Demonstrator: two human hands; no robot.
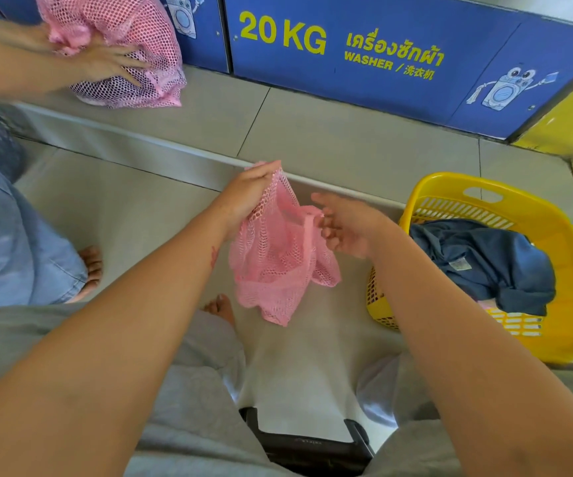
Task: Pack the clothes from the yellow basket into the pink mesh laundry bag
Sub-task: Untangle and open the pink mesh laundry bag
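Note:
An empty pink mesh laundry bag (pixel 278 259) hangs limp in the middle of the view. My left hand (pixel 247 194) pinches its top edge and holds it up. My right hand (pixel 347 225) is beside the bag, fingertips curled on its rim at the right. The yellow basket (pixel 553 232) stands on the floor to the right, with a dark blue garment (pixel 484 263) crumpled inside it.
Another person's hands (pixel 106 60) press a filled pink mesh bag (pixel 133 53) on the raised tiled step at top left; their jeans leg and bare foot (pixel 90 266) are at left. Blue washer panels (pixel 364 53) line the back. A dark object (pixel 309 445) lies between my knees.

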